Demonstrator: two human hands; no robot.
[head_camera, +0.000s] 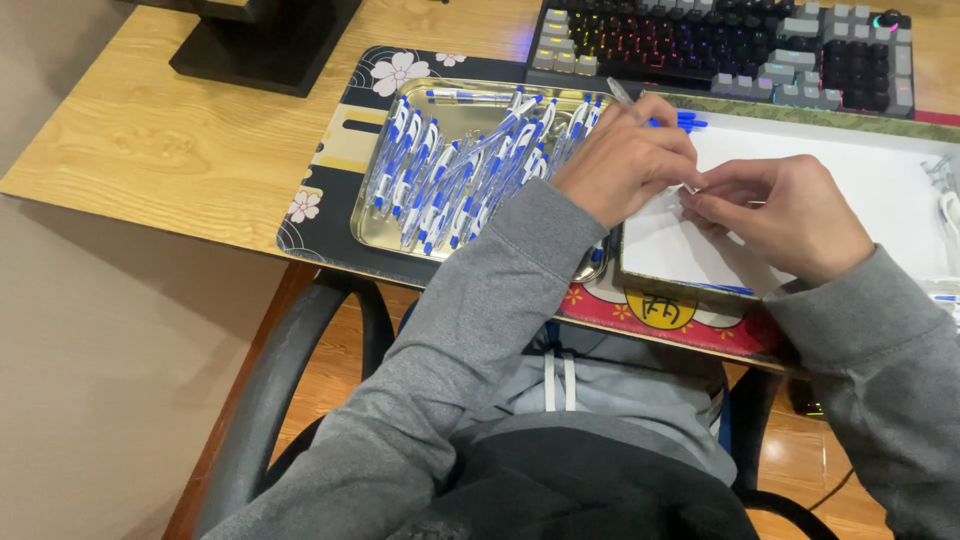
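Wooden worktop (180, 140) with keyboard (720, 45) and metal tray (372, 232) of pens. Left hand (625, 160) clamped on a pen (660, 118) over a white tray (860, 190); right hand (785, 215) pinched, apparently on a small part.

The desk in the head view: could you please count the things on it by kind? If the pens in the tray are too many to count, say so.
Metal tray: 1
White tray: 1
Keyboard: 1
Desk mat: 1
Monitor stand: 1
Blue and white pens: overlapping pile, too many to count
Total without pens: 5
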